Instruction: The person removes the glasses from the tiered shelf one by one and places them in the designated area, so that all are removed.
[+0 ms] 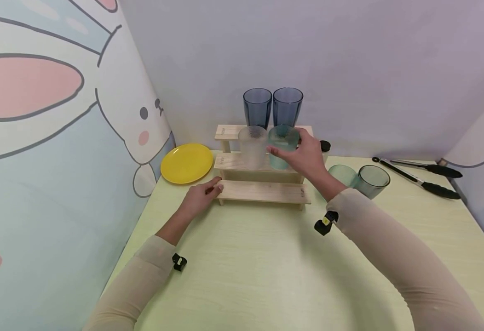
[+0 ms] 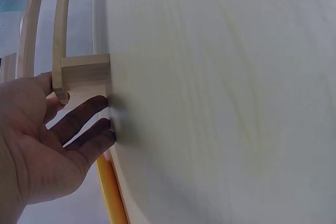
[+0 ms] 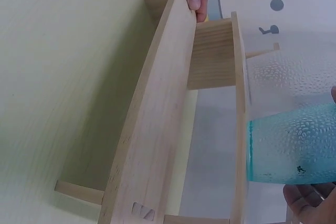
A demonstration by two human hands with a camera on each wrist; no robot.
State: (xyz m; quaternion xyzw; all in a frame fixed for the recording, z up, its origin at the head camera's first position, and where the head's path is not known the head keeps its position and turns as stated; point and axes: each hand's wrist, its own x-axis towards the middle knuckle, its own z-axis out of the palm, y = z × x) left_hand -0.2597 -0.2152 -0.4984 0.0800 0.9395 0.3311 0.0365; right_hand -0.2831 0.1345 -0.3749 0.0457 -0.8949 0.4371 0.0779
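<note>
My right hand grips a teal textured glass at the middle step of a three-step wooden shelf. In the right wrist view the base of that teal glass meets the step's board, or very nearly. A clear frosted glass stands just left of it. My left hand holds the left end of the lowest step; the left wrist view shows the thumb and index finger pinching the board, other fingers loosely bent. On the top step are two dark blue glasses, side by side.
A yellow plate lies left of the shelf by the wall. Right of the shelf are two pale green glasses, a black-capped container partly behind my hand, and black-handled tongs with another black-handled utensil.
</note>
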